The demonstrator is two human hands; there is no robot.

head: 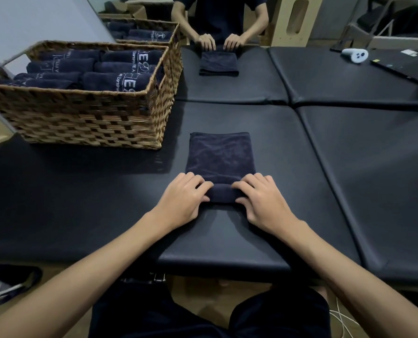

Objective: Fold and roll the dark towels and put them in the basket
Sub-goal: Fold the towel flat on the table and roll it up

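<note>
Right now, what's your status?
Both hands, left and right, gripping the dark folded towel, roll just started. Woven wicker basket nearly full. Path clear.

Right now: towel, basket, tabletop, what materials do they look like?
Towel: soft terry-like cloth, matte dark navy, fuzzy nap. Basket: woven wicker or seagrass, tan, visible checker weave. Tabletop: padded black vinyl or leather, judging by slight sheen and stitched seams.

Pale embroidered lettering runs along the rolled towels in the basket. On the nearest right-hand roll, a large "E" can be read, with a line of small script beside it, possibly "benevie", too blurred to be sure. The roll behind it shows "E" after similar small script. The left rolls carry faint unreadable marks.
</note>
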